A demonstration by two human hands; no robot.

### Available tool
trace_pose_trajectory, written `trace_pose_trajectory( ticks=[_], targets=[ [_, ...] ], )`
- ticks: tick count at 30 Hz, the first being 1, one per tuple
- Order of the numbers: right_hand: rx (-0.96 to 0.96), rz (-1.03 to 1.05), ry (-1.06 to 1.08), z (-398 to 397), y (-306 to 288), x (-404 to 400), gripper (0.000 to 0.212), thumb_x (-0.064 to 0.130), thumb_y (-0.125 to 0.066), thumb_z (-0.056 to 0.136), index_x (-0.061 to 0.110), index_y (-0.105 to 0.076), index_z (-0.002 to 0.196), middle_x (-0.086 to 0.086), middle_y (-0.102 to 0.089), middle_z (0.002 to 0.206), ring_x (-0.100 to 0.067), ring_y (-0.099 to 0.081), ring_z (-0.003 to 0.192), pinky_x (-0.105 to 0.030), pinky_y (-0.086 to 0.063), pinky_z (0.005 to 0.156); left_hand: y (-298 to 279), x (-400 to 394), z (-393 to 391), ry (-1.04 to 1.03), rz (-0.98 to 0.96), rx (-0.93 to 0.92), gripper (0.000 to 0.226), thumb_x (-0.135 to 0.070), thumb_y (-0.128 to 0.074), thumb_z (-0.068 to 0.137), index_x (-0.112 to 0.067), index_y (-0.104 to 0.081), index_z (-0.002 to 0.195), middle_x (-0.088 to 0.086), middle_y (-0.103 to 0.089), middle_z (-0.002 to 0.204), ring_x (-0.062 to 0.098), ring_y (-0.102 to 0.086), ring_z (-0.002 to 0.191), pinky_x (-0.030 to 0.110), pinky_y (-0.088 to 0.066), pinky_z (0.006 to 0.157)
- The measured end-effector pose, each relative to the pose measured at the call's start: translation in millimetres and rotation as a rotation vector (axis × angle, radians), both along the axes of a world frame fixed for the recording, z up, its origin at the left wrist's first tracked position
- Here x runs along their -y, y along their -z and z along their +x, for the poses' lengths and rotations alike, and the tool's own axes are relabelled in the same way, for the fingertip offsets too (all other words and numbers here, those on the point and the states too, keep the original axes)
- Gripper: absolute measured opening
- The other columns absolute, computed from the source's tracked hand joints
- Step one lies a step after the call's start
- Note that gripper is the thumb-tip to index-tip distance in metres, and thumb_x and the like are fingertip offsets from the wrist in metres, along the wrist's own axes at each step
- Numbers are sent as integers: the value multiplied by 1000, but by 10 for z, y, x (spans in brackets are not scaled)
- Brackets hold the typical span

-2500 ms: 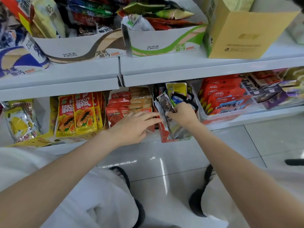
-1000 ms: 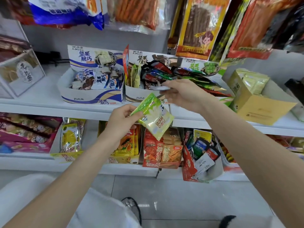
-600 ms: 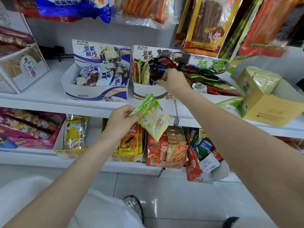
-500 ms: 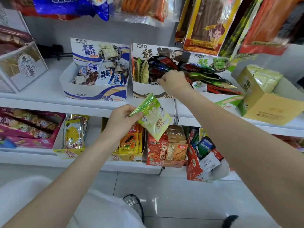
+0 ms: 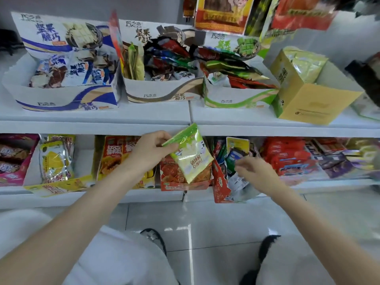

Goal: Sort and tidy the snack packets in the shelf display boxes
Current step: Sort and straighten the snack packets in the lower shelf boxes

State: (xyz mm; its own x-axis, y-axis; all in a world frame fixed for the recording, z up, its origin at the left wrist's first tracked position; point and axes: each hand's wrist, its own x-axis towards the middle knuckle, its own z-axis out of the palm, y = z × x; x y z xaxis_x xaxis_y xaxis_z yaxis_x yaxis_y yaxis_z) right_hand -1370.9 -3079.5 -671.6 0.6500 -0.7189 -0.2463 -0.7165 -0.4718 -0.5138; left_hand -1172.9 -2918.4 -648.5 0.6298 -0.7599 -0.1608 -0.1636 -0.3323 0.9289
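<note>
My left hand (image 5: 151,151) pinches a green and white snack packet (image 5: 190,156) by its top corner, in front of the lower shelf. My right hand (image 5: 256,173) reaches with loosely spread fingers into a torn red display box (image 5: 221,183) full of mixed packets on the lower shelf; it is blurred and nothing shows in its grip. On the upper shelf stand a blue-striped box (image 5: 61,99), a brown-striped box (image 5: 164,94) with jumbled packets, and a green-striped box (image 5: 238,98).
A yellow carton (image 5: 308,101) stands at the right of the upper shelf. The lower shelf holds a yellow mango box (image 5: 54,186), an orange packet box (image 5: 185,185) and red boxes (image 5: 287,155). Large bags hang above. Tiled floor and my shoes lie below.
My right hand left the brown-striped box on the upper shelf and dropped to the torn red box below. My left hand lowered a little, still holding the green packet.
</note>
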Motion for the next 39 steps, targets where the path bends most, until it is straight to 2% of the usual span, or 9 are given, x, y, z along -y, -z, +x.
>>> trace_pose_trajectory(
  ticks=[3,9,14,18,20,25,30,35,39],
  targets=[
    [-135,84,63,-33,489,74,30,14,-52,91,2,-58,118,-13,-63,117,-27,-58,108,-31,-42,90,53,178,-94,74,42,56,13,-18,-65,84,-26,-59,76,-11,-64,84,5,-57,71,22,-45,62],
    [-76,102,49,162,972,228,34,15,-58,88,8,-53,121,-12,-63,114,-28,-59,104,-28,-44,79,226,363,-177,147,164,151,12,-20,-65,84,-25,-59,75,-13,-64,83,-1,-53,67,25,-42,63],
    [-92,29,-14,230,1109,356,25,1,-53,84,12,-66,101,-8,-68,106,-26,-61,99,-37,-51,85,357,445,-159,155,261,170,15,-19,-66,83,-29,-59,74,-5,-66,94,9,-56,84,34,-46,83],
    [203,121,198,23,780,307,25,-4,-48,86,12,-65,94,-2,-64,95,-20,-58,81,-23,-47,64,393,471,-155,150,274,163,11,-20,-65,84,-26,-60,77,0,-66,99,16,-59,83,33,-48,77],
    [403,271,235,-99,534,230,25,-5,-44,89,15,-59,89,-2,-61,97,-24,-58,86,-28,-48,71,359,466,-163,169,251,165,12,-19,-65,84,-27,-60,76,-3,-67,92,16,-60,78,32,-47,71],
    [666,330,81,-159,-140,11,18,4,-48,93,16,-61,90,-6,-65,96,-21,-59,91,-33,-46,84,9,336,-156,219,177,449,14,-22,-64,85,-30,-57,76,-13,-61,73,0,-50,63,24,-36,57],
    [768,247,-16,15,-756,-165,9,16,-59,88,19,-65,83,-12,-68,81,-19,-56,75,-31,-43,71,-381,60,-51,35,-38,590,9,-16,-60,84,-19,-56,76,-7,-58,70,3,-49,63,16,-34,58],
    [522,304,-342,500,-1267,-160,40,14,-61,86,19,-50,124,12,-52,105,18,-56,83,-1,-44,67,-499,-29,265,-86,-47,837,5,-13,-57,86,-9,-56,88,4,-52,116,19,-42,113,18,-25,87],
    [526,442,-384,1022,-1497,-131,34,18,-54,91,12,-50,124,-4,-58,99,-14,-60,82,-22,-51,75,-487,4,408,-2,8,878,9,-14,-56,87,-13,-48,84,5,-31,148,19,-19,139,34,-14,113]
  ],
)
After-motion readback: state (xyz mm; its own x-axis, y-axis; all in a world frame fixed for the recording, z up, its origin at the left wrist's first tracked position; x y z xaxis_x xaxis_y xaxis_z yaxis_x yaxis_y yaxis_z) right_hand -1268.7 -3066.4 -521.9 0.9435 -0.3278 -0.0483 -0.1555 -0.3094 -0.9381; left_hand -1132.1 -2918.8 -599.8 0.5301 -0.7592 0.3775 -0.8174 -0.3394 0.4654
